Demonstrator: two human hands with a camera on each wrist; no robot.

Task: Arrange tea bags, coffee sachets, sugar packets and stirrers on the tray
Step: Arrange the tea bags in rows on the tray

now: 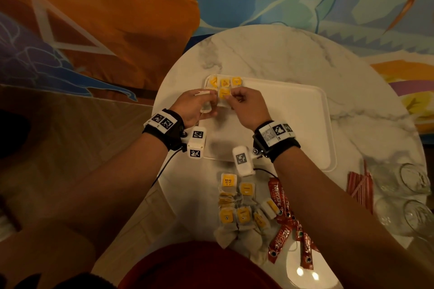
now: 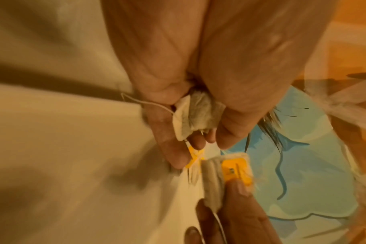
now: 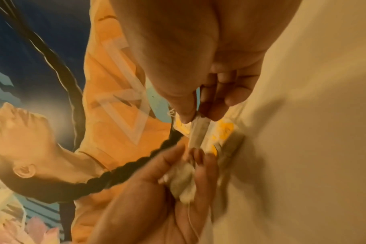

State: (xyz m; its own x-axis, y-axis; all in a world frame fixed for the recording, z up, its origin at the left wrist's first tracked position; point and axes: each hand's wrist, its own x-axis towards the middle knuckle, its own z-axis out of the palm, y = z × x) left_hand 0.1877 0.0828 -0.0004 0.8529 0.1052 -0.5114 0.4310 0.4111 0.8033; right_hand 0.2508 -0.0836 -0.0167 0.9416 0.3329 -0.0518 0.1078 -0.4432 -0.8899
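A white tray (image 1: 293, 124) lies on the round marble table (image 1: 270, 54). Three yellow-tagged tea bags (image 1: 225, 82) sit in a row in its far left corner. My right hand (image 1: 244, 105) pinches a fourth tea bag (image 1: 224, 93) just below that row; in the right wrist view its thumb and fingers clamp the bag's edge (image 3: 197, 132). My left hand (image 1: 197, 105) grips another tea bag (image 2: 196, 115) in its curled fingers, its string trailing out. Loose tea bags (image 1: 237, 209), red coffee sachets (image 1: 285, 225) and red stirrers (image 1: 360, 185) lie at the near side of the table.
Two clear glasses (image 1: 404, 197) lie on their sides at the table's right edge, beside the stirrers. A painted wall mural (image 1: 94, 19) stands behind the table. Most of the tray's surface to the right of my hands is bare.
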